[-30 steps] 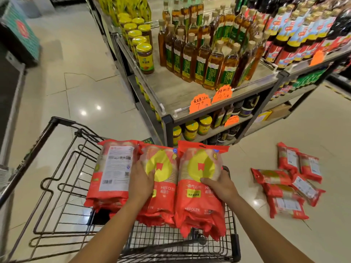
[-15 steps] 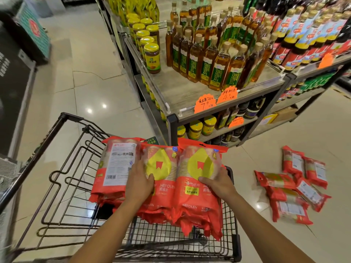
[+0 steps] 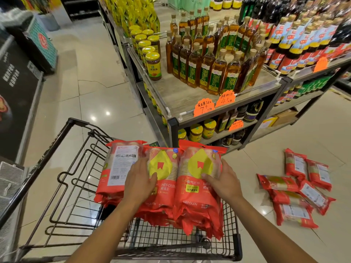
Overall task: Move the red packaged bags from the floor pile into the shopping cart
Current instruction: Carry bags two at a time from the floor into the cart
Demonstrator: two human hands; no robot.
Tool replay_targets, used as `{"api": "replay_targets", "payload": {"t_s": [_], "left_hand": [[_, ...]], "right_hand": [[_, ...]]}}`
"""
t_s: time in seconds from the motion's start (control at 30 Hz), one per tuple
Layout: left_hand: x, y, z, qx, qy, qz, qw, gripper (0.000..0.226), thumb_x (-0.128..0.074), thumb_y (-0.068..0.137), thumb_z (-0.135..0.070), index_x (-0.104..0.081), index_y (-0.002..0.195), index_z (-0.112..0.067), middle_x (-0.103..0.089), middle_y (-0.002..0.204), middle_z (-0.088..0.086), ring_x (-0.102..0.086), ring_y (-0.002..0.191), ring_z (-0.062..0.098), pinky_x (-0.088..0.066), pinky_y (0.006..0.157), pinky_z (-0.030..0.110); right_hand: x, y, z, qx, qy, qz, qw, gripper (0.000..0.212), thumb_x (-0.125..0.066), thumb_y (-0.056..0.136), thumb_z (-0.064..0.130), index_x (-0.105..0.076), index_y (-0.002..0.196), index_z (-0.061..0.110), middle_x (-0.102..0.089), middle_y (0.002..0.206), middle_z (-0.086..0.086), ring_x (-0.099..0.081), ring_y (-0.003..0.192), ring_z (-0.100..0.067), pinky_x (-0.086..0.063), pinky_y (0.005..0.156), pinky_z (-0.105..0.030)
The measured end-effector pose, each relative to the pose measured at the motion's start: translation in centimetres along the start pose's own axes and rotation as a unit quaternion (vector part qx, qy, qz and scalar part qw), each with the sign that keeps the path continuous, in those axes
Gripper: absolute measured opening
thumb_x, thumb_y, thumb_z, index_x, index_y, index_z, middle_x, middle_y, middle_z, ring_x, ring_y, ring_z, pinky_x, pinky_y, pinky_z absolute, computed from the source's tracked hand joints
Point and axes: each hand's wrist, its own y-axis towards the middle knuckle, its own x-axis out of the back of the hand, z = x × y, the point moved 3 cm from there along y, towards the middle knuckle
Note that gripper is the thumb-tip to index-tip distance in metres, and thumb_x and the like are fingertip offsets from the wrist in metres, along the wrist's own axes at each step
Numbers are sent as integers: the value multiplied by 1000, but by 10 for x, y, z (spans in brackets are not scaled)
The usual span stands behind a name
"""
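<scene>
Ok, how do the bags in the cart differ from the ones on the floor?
The cart bags sit in neat side-by-side stacks; the floor bags lie scattered and overlapping. Two cart bags face yellow-front up; the floor bags mostly show white labels. Both are the same red packaging.

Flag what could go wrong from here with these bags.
1. The red bags in the cart stand in leaning stacks under the left hand and right hand; released, they may slump.
2. The rightmost stack rises above the cart wall and could spill out.
3. The floor pile lies close beside the cart; rolling could crush it.
</scene>
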Motion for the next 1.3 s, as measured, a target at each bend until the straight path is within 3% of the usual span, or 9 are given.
{"api": "replay_targets", "payload": {"t_s": [0.23,0.33,0.43,0.53,0.67,0.87,1.1,1.2,1.3], "left_hand": [[20,10,-50,-170,88,-18,981,64,-59,91,-49,-51,141,-12,-55,143,10,-52,129,31,-41,108,46],[27,11,-79,-238,116,-20,964,73,-37,91,-61,-52,143,-11,-55,144,11,-52,131,31,-42,108,48],[31,4,-103,-304,137,-24,942,75,-32,94,-62,-46,149,-13,-49,151,10,-44,138,30,-36,115,48],[30,-7,-128,-352,142,-20,925,76,-35,92,-63,-47,148,-12,-50,149,11,-45,137,32,-35,115,51],[14,-30,-171,-437,124,5,891,76,-42,88,-59,-46,147,-11,-49,149,12,-45,135,33,-36,112,53],[-28,-98,-244,-529,117,51,839,78,-42,89,-61,-45,149,-11,-49,151,12,-43,139,33,-28,118,50],[-71,-185,-329,-618,106,86,774,73,-47,88,-55,-46,145,-9,-52,143,15,-49,128,36,-38,109,52],[-96,-224,-368,-632,105,93,763,74,-45,87,-55,-49,143,-7,-54,142,16,-50,128,38,-40,108,53],[-122,-266,-406,-644,104,103,751,70,-48,88,-53,-51,141,-7,-56,138,17,-51,125,38,-42,103,53]], "right_hand": [[27,-31,42,88,-160,-92,979,103,-40,81,80,-19,161,18,-32,163,-4,-28,151,-22,-27,122,-45],[42,-55,57,93,-208,-130,965,95,-37,88,77,-18,161,21,-26,166,-5,-21,153,-23,-19,124,-45],[51,-81,64,89,-239,-161,953,88,-34,92,75,-18,161,21,-25,166,-8,-18,154,-26,-15,125,-48],[62,-107,63,58,-266,-207,940,86,-31,92,72,-25,160,19,-32,163,-12,-25,152,-29,-18,123,-51],[81,-150,43,-18,-266,-228,936,89,-22,89,72,-19,161,21,-25,166,-12,-18,154,-30,-14,124,-53],[118,-237,-20,-130,-267,-278,914,85,-49,90,65,-27,159,20,-32,163,-11,-27,151,-32,-17,123,-53],[158,-326,-106,-234,-258,-320,881,79,-40,91,66,-44,151,15,-50,151,-16,-47,139,-36,-35,114,-56],[177,-361,-148,-266,-247,-317,876,83,-31,90,69,-42,153,15,-46,155,-14,-44,142,-35,-31,117,-55],[199,-392,-188,-271,-217,-315,883,94,-14,86,73,-30,159,17,-35,162,-12,-32,150,-33,-18,122,-53]]}}
